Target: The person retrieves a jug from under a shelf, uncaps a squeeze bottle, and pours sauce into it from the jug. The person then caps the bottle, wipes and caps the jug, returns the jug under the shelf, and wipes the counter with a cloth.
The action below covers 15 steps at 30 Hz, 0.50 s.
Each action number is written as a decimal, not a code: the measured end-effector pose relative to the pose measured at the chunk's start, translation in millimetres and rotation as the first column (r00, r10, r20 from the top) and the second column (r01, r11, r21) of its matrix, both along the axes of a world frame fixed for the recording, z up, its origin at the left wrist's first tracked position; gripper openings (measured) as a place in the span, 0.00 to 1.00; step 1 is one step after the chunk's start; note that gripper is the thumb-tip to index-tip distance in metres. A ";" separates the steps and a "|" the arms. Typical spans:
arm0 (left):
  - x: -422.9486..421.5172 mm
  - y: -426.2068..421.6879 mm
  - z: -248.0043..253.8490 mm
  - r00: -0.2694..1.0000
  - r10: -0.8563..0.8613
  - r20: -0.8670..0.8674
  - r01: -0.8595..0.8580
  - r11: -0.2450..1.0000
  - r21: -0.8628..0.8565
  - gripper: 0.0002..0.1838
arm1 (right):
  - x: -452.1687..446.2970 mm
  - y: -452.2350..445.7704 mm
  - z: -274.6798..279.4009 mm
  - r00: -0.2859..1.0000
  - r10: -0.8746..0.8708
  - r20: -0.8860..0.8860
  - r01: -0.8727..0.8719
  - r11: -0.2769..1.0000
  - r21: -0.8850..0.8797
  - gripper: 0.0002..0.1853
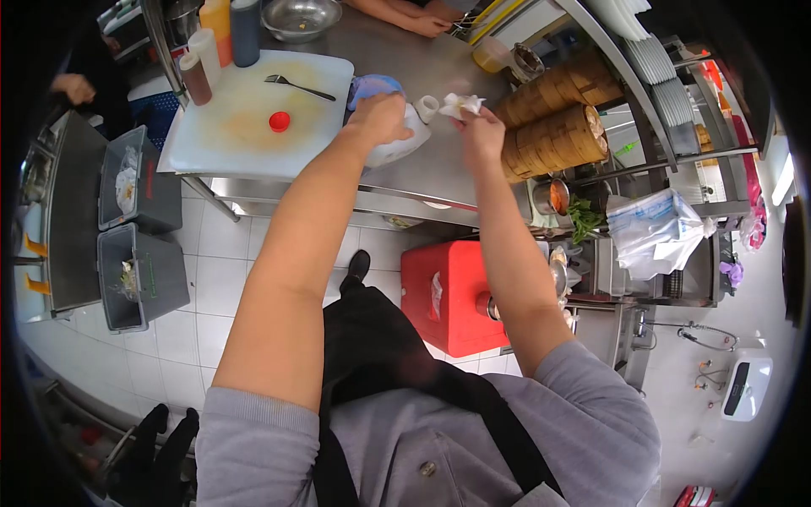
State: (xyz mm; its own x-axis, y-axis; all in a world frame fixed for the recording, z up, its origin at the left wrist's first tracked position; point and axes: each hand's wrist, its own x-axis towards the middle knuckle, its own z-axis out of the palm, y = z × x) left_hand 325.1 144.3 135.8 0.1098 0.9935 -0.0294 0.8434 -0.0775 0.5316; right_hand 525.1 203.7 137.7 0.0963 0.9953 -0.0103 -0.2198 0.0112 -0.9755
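My left hand is closed on a white plastic jug with a blue patch on it, on the steel counter. The jug's neck points to the right, toward my other hand. Between the fingers of my right hand is a crumpled white tissue, held just right of the neck. To the left of the jug lies a white cutting board with yellowish stains. On it are a small red cap and a dark fork.
Sauce bottles and a metal bowl stand at the back. Bamboo steamers are on the right. Another person's hands rest across the counter. Below are a red box and grey bins.
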 end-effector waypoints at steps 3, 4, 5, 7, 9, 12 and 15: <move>2.2 -0.1 1.1 1.000 0.017 0.005 -0.017 1.000 0.019 0.38 | -27.8 -12.6 -30.6 0.886 -0.128 0.445 0.080 0.989 0.125 0.08; 1.6 -0.1 1.9 0.999 0.031 0.014 -0.031 0.999 0.014 0.38 | -37.5 -23.2 -29.0 0.893 -0.129 0.431 0.083 0.989 0.123 0.08; 1.6 -0.4 3.7 1.000 0.031 -0.003 -0.031 0.999 0.016 0.38 | -46.2 -32.2 -25.4 0.848 -0.209 0.487 0.163 0.977 0.137 0.08; 5.5 -0.9 3.2 0.996 0.088 -0.035 -0.087 0.995 0.041 0.39 | -59.8 -40.7 -28.0 0.768 -0.322 0.554 0.275 0.947 0.169 0.09; 9.5 4.8 -6.1 0.996 0.088 -0.008 -0.088 0.996 0.022 0.37 | -58.9 -32.3 -37.8 0.778 -0.333 0.532 0.294 0.942 0.160 0.09; 7.5 7.3 -6.1 0.993 0.113 0.016 -0.113 0.994 0.007 0.36 | -60.9 -20.7 -30.3 0.792 -0.328 0.515 0.310 0.943 0.125 0.09; 14.9 6.1 -6.8 0.987 0.160 -0.006 -0.159 0.986 0.049 0.37 | -65.0 -24.5 -33.2 0.704 -0.379 0.601 0.302 0.925 0.229 0.10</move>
State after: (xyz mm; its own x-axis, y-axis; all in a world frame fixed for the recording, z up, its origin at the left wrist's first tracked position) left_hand 340.0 150.5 129.0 -0.0503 0.9986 0.0191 0.8525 0.0330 0.5217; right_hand 460.1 179.2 104.5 0.3748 0.8843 0.2783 0.4763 0.0739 -0.8762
